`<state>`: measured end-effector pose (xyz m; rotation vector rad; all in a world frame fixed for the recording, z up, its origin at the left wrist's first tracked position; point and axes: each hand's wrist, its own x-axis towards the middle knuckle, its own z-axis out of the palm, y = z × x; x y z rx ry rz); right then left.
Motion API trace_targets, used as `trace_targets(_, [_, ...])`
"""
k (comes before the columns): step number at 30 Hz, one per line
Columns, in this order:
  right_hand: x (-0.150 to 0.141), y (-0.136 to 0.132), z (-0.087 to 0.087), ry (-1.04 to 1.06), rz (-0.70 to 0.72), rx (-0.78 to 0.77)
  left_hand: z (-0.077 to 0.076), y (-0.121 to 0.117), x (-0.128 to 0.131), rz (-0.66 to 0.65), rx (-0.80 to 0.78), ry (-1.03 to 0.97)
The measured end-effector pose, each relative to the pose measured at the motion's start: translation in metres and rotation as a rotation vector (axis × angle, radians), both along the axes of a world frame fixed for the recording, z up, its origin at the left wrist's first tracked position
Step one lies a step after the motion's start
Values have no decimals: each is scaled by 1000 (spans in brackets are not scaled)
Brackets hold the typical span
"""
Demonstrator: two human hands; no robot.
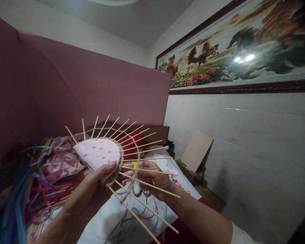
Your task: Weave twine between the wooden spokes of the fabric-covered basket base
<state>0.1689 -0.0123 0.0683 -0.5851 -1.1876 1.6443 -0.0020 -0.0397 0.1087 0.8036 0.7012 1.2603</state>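
Above the white-topped counter (94, 227), a red-dotted white fabric piece with radiating pale wooden sticks (104, 149) is pinched in the left hand (99, 179), while the right hand (154, 176) curls, hold unclear, beside thin brown twine (138, 150), where uneven pulling could skew sticks.

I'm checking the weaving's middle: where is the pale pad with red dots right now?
In the head view, left of centre, the pad sits inside the curve of sticks, held by the left hand.
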Motion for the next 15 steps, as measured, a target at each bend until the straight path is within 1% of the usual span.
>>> trace_targets(4, [-7,4,-1,29,2,-33,-2,3,-2,15,11,-58])
trace_targets(6, [-10,5,-1,51,-9,-31,-2,4,-3,-19,29,-90])
trace_targets(10, [-14,10,-1,76,-35,1,-3,4,-5,-89,24,-156])
trace_targets(15, [-18,16,-3,52,-68,51,-6,8,-7,-71,3,-161])
